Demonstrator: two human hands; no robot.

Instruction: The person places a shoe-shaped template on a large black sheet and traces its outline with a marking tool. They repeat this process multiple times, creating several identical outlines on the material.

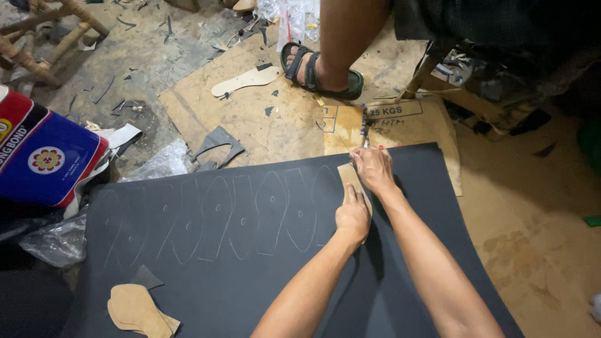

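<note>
The right hand (373, 169) hides its marking tool, and the left hand (352, 216) covers much of the cardboard template (348, 175).

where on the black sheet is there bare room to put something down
Bare black sheet lies below the row of traced outlines, between the tan cutouts at the lower left and the forearms. Another bare strip runs right of the right hand to the sheet's edge. It is crowded at the template under the left hand.

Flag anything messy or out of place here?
Offcuts and scraps litter the floor past the black sheet. One sole template lies loose on the cardboard. Left hand pins the template flat; right hand is at its top edge.
</note>
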